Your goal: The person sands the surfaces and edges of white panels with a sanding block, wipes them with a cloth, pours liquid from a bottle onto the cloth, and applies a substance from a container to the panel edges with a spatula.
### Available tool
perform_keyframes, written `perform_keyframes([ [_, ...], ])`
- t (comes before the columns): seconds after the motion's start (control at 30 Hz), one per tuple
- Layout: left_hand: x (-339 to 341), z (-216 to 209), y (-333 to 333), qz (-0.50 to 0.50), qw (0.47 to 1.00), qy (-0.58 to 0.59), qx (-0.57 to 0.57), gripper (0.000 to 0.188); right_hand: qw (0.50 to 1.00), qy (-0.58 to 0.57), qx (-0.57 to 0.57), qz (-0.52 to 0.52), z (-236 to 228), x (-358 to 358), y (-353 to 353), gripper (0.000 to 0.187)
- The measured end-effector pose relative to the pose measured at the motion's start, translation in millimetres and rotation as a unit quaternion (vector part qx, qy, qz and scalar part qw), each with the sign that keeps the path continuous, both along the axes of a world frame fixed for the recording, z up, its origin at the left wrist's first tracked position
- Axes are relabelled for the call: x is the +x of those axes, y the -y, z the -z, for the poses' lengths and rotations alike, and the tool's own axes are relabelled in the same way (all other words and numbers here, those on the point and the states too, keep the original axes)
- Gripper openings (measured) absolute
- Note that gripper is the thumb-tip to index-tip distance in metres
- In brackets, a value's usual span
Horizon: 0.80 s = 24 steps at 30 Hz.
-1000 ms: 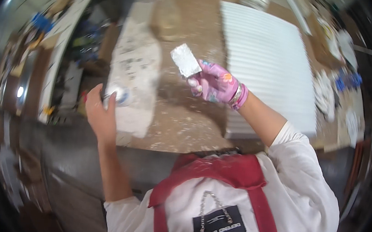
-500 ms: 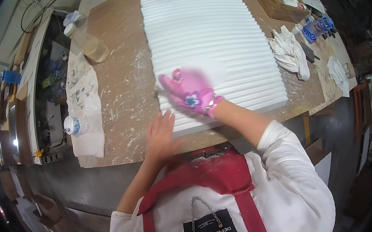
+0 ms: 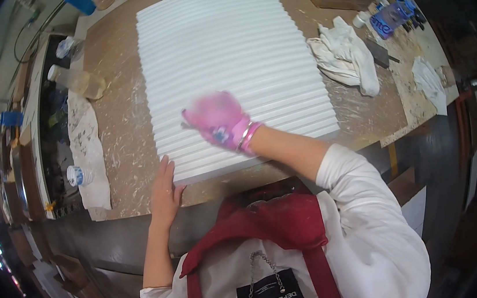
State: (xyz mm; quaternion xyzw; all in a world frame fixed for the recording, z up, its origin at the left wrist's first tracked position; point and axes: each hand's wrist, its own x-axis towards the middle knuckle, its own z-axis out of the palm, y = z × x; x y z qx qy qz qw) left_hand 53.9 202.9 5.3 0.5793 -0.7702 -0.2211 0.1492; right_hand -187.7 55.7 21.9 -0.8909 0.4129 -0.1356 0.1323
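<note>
A large white ridged panel [image 3: 220,48] lies on the brown work board, its ridges running crosswise. My right hand [image 3: 218,121], in a pink glove with a flower print, is over the near part of the panel. Its fingers are smeared by motion, and what is under them is hidden. At the panel's near left corner rests my bare left hand [image 3: 165,192], fingers stretched along the left edge and thumb apart at the front edge. It holds nothing.
Left of the panel are a bottle of pale liquid [image 3: 82,82], a stained white sheet [image 3: 85,139] and a small white-and-blue container [image 3: 78,176]. To the right lie a crumpled white cloth [image 3: 347,58], a dark block [image 3: 378,53] and a blue bottle [image 3: 390,19]. A blue cup [image 3: 79,0] stands far left.
The panel and bench appear shifted left in view. My gloved right hand has moved left; a white patch beside it no longer shows. My left hand stays at the near left corner.
</note>
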Motion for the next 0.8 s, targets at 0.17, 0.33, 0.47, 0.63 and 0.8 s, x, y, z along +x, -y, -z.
perform_keyframes([
  [0.17, 3, 6, -3, -0.006, 1.0, -0.01, -0.001, 0.068, 0.96, 0.077, 0.03, 0.266, -14, -145, 39, 0.026],
  [0.33, -5, 7, -1, 0.023, 0.994, 0.035, -0.097, 0.072, 0.96, -0.036, -0.071, 0.268, -3, -176, 40, 0.02],
  [0.47, -10, 0, 14, 0.027, 0.988, 0.118, -0.096, 0.079, 0.988, 0.011, -0.14, 0.071, 0, -85, -10, 0.021],
  [0.63, -12, -4, 31, 0.06, 0.992, 0.095, -0.061, 0.08, 0.902, -0.072, 0.003, 0.426, -17, -219, 40, 0.02],
  [0.8, -10, 4, 28, 0.057, 0.994, 0.077, -0.058, 0.081, 0.959, -0.126, -0.121, 0.223, -7, -126, 7, 0.034],
])
